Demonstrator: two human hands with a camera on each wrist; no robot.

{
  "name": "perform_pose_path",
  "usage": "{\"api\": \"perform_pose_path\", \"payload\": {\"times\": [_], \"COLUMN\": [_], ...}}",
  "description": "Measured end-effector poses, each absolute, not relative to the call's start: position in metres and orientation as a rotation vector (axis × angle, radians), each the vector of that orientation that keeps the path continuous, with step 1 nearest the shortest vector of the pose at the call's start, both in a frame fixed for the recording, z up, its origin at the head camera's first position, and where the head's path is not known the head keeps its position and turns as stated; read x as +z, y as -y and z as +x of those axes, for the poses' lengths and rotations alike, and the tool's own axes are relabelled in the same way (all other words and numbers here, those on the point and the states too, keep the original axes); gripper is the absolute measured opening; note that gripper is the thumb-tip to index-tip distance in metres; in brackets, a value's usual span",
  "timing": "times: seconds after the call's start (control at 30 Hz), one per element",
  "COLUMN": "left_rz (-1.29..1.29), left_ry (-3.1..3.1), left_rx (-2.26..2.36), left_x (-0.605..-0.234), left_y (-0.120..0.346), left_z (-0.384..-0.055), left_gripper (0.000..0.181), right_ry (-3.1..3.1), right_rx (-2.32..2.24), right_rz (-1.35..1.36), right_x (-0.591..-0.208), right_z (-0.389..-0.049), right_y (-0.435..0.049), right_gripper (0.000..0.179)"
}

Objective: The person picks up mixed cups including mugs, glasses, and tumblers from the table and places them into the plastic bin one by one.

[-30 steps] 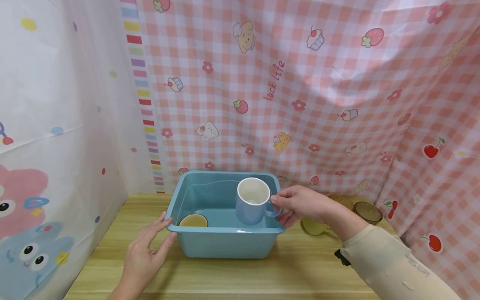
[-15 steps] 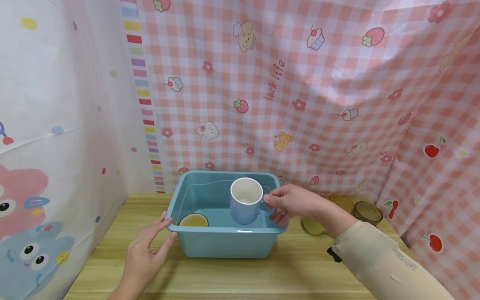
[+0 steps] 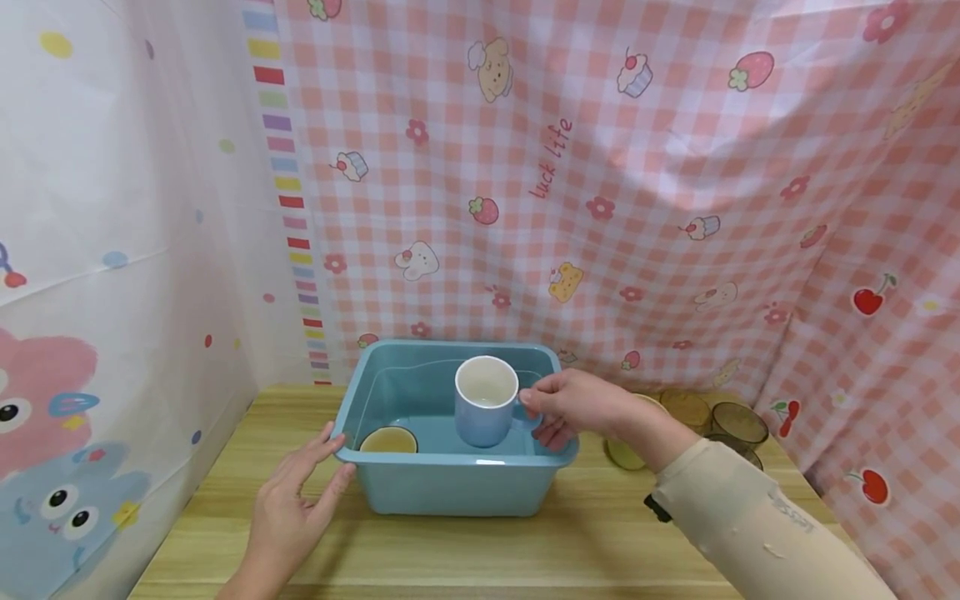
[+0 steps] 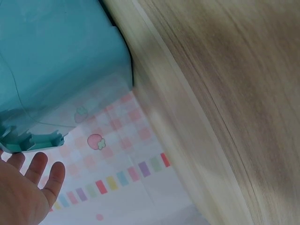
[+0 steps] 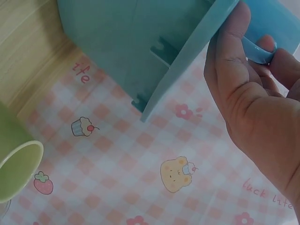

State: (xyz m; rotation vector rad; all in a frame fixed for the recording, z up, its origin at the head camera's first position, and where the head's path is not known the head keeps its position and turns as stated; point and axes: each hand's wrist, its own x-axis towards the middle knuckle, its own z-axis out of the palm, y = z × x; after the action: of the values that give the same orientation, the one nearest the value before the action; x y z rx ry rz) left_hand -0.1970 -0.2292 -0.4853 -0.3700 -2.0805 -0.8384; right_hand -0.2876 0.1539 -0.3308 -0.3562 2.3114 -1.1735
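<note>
A light blue mug (image 3: 482, 423) with a white inside stands upright, held within the opening of the teal plastic basin (image 3: 457, 490). My right hand (image 3: 576, 407) reaches over the basin's right rim and grips the mug by its handle (image 5: 257, 50), fingers through the loop. My left hand (image 3: 291, 504) touches the basin's left rim with its fingertips, fingers mostly straight and thumb spread apart. At the basin's front left sits a yellow cup (image 3: 387, 440) with a dark rim; its lower part is hidden by the front wall.
Right of the basin, partly behind my forearm, stand a yellow-green cup (image 3: 624, 454) and several brownish glasses (image 3: 739, 423). That green cup (image 5: 18, 154) lies at the left edge of the right wrist view. Patterned cloth (image 3: 480, 208) hangs behind the wooden table (image 3: 450, 558).
My right hand has carried the mug a little to the left inside the basin opening. My left hand and the basin stay in place.
</note>
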Motion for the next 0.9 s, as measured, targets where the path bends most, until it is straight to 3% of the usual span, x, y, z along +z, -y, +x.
{"api": "perform_pose_path", "payload": {"times": [0.9], "left_rz": [-0.391], "left_ry": [2.055], "left_rx": [-0.849], "left_x": [-0.484], "left_y": [0.227], "left_z": [-0.197], "left_gripper": [0.055], "right_ry": [-2.327], "right_rx": [-1.115], "right_rz": [-0.294], "right_x": [-0.355], "right_z": [-0.302], "right_y": [-0.118], "right_gripper": [0.040]}}
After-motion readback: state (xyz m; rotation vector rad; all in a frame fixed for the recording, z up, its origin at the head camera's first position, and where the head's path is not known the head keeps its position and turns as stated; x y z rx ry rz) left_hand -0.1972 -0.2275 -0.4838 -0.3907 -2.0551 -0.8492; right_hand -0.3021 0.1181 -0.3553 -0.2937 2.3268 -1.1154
